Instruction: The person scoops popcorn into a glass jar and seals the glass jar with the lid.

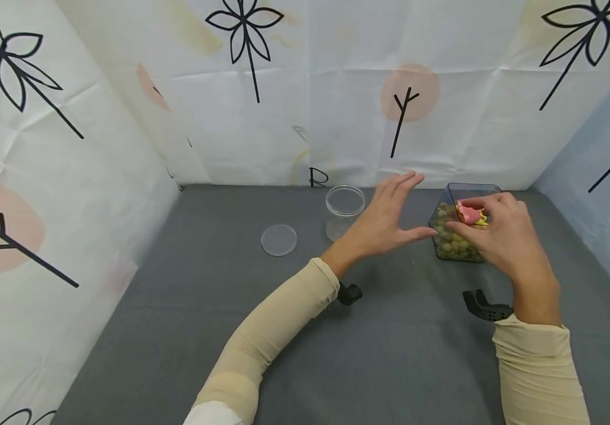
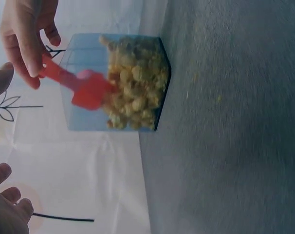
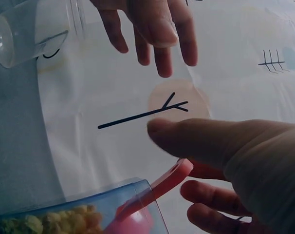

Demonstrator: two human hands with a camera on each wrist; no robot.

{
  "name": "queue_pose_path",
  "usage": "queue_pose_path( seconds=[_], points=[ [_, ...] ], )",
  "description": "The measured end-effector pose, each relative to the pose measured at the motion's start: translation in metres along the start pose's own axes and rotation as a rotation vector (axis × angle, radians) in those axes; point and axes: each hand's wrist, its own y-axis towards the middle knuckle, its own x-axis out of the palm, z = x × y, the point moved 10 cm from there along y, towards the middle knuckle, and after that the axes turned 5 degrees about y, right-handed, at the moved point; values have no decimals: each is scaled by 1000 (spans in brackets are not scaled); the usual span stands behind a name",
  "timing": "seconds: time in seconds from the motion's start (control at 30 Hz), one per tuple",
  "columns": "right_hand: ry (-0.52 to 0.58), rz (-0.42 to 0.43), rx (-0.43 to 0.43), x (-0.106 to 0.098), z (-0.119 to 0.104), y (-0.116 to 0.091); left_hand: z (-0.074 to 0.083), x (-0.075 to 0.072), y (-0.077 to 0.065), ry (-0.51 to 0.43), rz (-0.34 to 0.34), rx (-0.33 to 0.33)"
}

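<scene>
A clear bluish bin (image 1: 445,236) holds popcorn (image 2: 138,83), and a red scoop (image 2: 91,90) leans in it with its handle rising past the rim. My right hand (image 1: 507,236) is at the scoop's handle (image 3: 172,180), thumb and fingers apart on either side. In the right wrist view the thumb stands off the handle, while fingers lie close behind it. My left hand (image 1: 376,218) hovers between the bin and a clear jar (image 1: 337,224), thumb spread from the fingers, holding nothing. It partly covers the jar in the head view.
A clear round lid (image 1: 278,240) lies flat on the grey table (image 1: 204,330), left of the jar. White printed cloth (image 1: 337,130) walls the table at the back and sides. Dark wrist mounts (image 1: 488,307) stick out below the hands.
</scene>
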Motion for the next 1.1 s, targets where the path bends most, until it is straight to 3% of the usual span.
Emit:
queue_pose_path(
  seconds=[0.2, 0.33, 0.43, 0.7, 0.87, 1.1],
  points=[
    [-21, -21, -14, 0, 2, 0, 7, 21, 12, -29, -18, 12],
    [-14, 10, -27, -3, 2, 0, 9, 36, 21, -65, -54, -28],
    [-10, 65, -12, -7, 6, -1, 8, 48, 26, -86, -91, -78],
    [32, 332, 27, -32, 17, -1, 1, 73, 37, -151, -146, -202],
    [55, 385, 81, -36, 23, 0, -3, 84, 43, -235, -140, -280],
    [98, 411, 198, -35, 37, -2, -2, 98, 51, -296, -153, -305]
  ],
)
